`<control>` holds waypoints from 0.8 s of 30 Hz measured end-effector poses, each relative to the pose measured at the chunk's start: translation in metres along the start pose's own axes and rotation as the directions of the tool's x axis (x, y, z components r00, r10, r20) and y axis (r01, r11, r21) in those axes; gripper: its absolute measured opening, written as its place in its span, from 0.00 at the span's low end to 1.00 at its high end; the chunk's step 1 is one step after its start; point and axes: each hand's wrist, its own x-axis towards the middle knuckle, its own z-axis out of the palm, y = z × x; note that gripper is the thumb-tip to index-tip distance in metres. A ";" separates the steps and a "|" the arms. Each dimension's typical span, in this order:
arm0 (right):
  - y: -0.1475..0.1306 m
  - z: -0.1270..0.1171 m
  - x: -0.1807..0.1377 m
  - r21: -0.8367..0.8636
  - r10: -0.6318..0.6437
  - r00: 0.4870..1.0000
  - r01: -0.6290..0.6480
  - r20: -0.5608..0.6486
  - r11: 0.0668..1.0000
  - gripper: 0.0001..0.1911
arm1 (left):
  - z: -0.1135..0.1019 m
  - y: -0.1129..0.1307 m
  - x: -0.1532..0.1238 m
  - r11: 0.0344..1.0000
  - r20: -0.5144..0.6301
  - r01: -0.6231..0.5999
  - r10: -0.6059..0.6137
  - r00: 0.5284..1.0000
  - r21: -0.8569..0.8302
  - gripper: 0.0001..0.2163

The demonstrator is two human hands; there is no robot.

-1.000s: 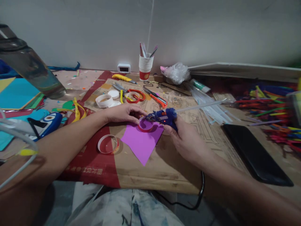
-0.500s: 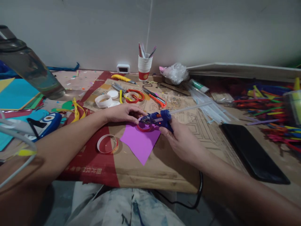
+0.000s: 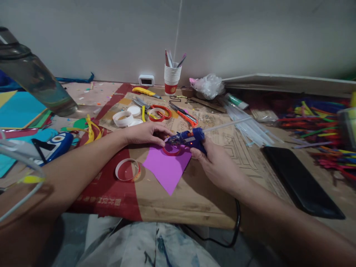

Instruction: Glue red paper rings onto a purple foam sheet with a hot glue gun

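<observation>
A red paper ring (image 3: 171,152) stands on a purple sheet of paper (image 3: 169,172) in front of me. The thumb and fingers of my left hand (image 3: 151,134) close on the ring's left side; the fingertips are partly hidden. My right hand (image 3: 215,159) is wrapped around a blue hot glue gun (image 3: 191,138) with a small red light lit. Out of the gun's back sticks a long clear glue stick (image 3: 226,124). The nozzle points left, over the ring; its tip is hard to make out. Left of the purple sheet lies another red-and-white paper ring (image 3: 128,170).
Behind my hands are orange-handled scissors (image 3: 167,111), a utility knife (image 3: 189,118), white rings (image 3: 122,118) and a paper cup stack (image 3: 172,78) holding pens. Glue sticks (image 3: 257,129) and a black phone-like slab (image 3: 302,181) lie right. A tilted bottle (image 3: 41,74) stands left.
</observation>
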 end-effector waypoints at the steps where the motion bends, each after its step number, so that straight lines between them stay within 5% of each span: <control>1: 0.000 0.000 0.000 -0.004 0.003 1.000 -0.003 -0.007 1.000 0.13 | 0.000 0.000 0.000 1.000 -0.001 0.003 -0.003 1.000 -0.002 0.22; 17: 0.002 -0.007 -0.009 -0.218 -0.015 0.995 -0.007 -0.097 0.976 0.14 | -0.001 0.004 0.001 1.000 -0.003 -0.013 0.013 1.000 -0.012 0.23; 24: -0.007 -0.004 -0.008 -0.196 0.038 0.998 -0.047 -0.047 0.979 0.11 | 0.000 0.004 0.001 0.999 -0.016 -0.022 0.021 1.000 -0.027 0.22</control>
